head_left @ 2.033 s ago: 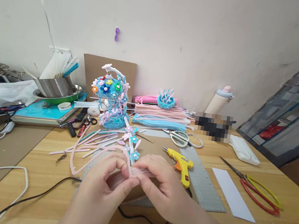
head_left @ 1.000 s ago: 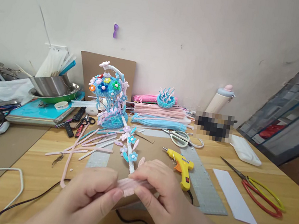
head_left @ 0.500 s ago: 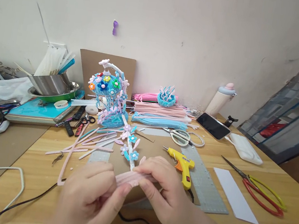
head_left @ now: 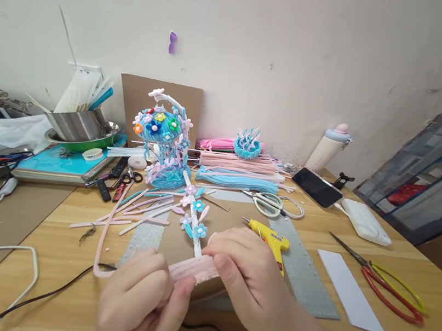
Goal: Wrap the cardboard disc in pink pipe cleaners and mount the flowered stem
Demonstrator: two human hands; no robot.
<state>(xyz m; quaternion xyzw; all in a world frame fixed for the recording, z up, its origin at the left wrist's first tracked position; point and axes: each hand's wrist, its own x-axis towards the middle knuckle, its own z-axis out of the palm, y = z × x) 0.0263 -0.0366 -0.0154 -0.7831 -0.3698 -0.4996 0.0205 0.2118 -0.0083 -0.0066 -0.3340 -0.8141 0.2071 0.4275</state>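
Note:
A pale pink bundle of fuzzy strips (head_left: 195,270) is stretched between my two hands near the table's front. My left hand (head_left: 143,298) is closed around its left end, thumb on top. My right hand (head_left: 248,275) pinches its right end, thumb pressed along it. Just beyond the bundle, a white wrapped stem (head_left: 193,219) with pink and blue flowers reaches down toward my fingers; whether it touches them I cannot tell. Behind stands a blue jellyfish-like piece (head_left: 158,127) covered in small colourful flowers.
A yellow glue gun (head_left: 272,239) lies right of my hands, partly hidden. Farther right are long scissors (head_left: 387,287), white card (head_left: 351,292) and a phone (head_left: 317,188). Loose strips (head_left: 143,209) lie left; bundled strips (head_left: 238,179) lie behind. A black cable (head_left: 43,299) crosses the front left.
My right hand has turned slightly and now covers more of the glue gun. More of the pink bundle shows between my hands. The view has shifted a little.

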